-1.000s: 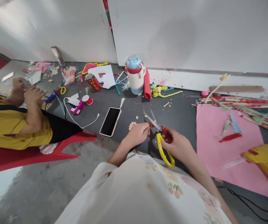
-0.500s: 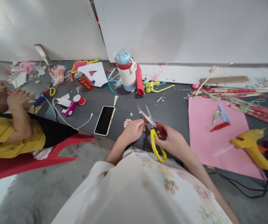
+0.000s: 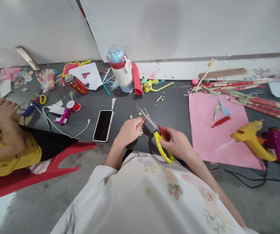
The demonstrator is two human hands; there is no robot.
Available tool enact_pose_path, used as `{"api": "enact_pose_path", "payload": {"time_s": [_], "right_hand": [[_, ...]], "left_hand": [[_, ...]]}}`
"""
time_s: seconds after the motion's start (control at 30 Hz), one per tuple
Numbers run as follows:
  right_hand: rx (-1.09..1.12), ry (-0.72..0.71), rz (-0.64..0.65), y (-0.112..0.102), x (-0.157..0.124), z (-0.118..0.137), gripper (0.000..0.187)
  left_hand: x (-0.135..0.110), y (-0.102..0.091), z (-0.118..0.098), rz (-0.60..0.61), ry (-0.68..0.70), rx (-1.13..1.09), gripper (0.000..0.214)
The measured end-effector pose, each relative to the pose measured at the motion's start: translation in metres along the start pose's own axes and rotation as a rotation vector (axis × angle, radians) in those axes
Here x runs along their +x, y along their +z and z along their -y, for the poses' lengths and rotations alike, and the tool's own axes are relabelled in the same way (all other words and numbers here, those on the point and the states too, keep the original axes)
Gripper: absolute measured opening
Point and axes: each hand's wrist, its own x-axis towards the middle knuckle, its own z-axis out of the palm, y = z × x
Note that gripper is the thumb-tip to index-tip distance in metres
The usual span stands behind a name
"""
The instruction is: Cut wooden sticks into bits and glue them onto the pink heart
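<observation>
In my right hand point(image 3: 177, 141) are scissors point(image 3: 164, 150) with yellow on the handle. Their blades point up and left, slightly apart. Something red point(image 3: 163, 132) shows at the same fingers; I cannot tell whether it is part of the scissors or a separate piece. My left hand point(image 3: 131, 130) is closed in a pinch just left of the blades, and a small dark bit sticks out at the fingertips, too small to name. Small pale flower-shaped pieces point(image 3: 140, 114) lie on the grey table point(image 3: 174, 110) beyond and beside my left hand.
A phone point(image 3: 103, 126) lies left of my hands. Behind stand a bottle point(image 3: 122, 70) and a rolled red sheet point(image 3: 136, 78). On the right, pink paper point(image 3: 203, 143) carries a yellow glue gun point(image 3: 252, 139). At far left a co-worker's hands point(image 3: 4, 110) work near a red can point(image 3: 76, 84).
The view has shifted, so most things appear further left. My left fingertips have drawn away from the scissors, whose blades are closer together now. The co-worker's hands are nearer the left edge.
</observation>
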Motion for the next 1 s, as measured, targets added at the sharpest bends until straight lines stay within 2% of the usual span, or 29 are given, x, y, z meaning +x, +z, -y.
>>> {"api": "enact_pose_path", "payload": {"time_s": [0.13,0.3,0.43,0.67,0.77,0.93,1.0], "right_hand": [[-0.024,0.018,-0.019,-0.0028,-0.0016,0.0005,0.024],[-0.029,-0.005,-0.011,-0.0041,-0.0048,0.0025,0.024],[-0.04,0.006,-0.002,-0.0029,-0.006,0.0018,0.025],[-0.002,-0.019,-0.024,-0.0015,-0.0037,-0.0017,0.026],[0.018,-0.024,-0.049,-0.0037,-0.0043,-0.0005,0.029],[0.056,-0.106,-0.099,-0.006,-0.0047,0.0028,0.047],[0.062,-0.124,-0.109,-0.0066,-0.0044,0.0036,0.047]], "left_hand": [[0.0016,-0.0007,0.0027,-0.005,0.014,0.068,0.031],[0.0021,0.0031,0.0028,-0.035,0.005,0.012,0.025],[0.0025,0.0073,0.0037,-0.043,0.028,-0.019,0.028],[0.004,0.0045,0.0061,-0.057,0.075,0.03,0.029],[0.0032,0.0022,0.0052,-0.029,0.113,0.033,0.027],[0.0026,0.0039,-0.0008,0.061,0.172,-0.002,0.031],[0.0027,0.0047,-0.0033,0.064,0.179,-0.012,0.032]]}}
